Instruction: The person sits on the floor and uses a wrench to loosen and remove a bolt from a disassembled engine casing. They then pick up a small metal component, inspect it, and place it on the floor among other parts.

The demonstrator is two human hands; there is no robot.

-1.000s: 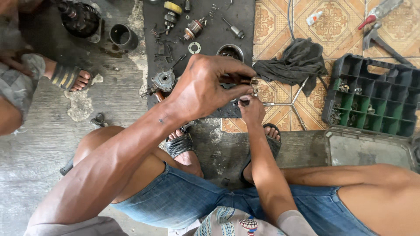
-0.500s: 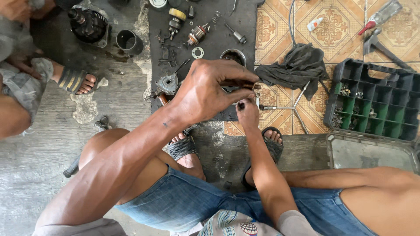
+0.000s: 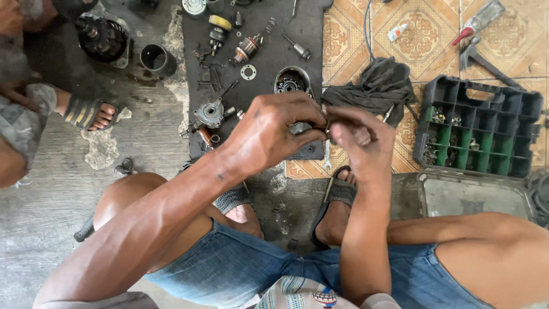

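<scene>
- Between our knees, above the dark mat [image 3: 274, 57], we are bringing both hands together: the left hand [image 3: 269, 134] is curling its fingers toward the right hand [image 3: 360, 143], and the fingertips of the two are meeting.
- The grip of each hand is pressing together on a small part [image 3: 327, 127] caught between the fingertips; it is mostly hidden, so we cannot tell what kind of part it is.
- Just below the hands, a wrench [image 3: 326, 157] is lying on the patterned tile floor [image 3: 423, 34].
- Beyond the left hand, a round metal housing [image 3: 291, 80], a small armature [image 3: 247, 50], a washer [image 3: 248, 72] and a geared casting [image 3: 209, 113] are lying spread on the mat.
- Beside the right hand, a dark rag [image 3: 377, 86] is lying bunched on the tiles.
- Farther right, a green and black compartment tray [image 3: 480, 129] is holding small fasteners.
- At the far left, another person's sandalled foot [image 3: 91, 114] is resting on the concrete.
</scene>
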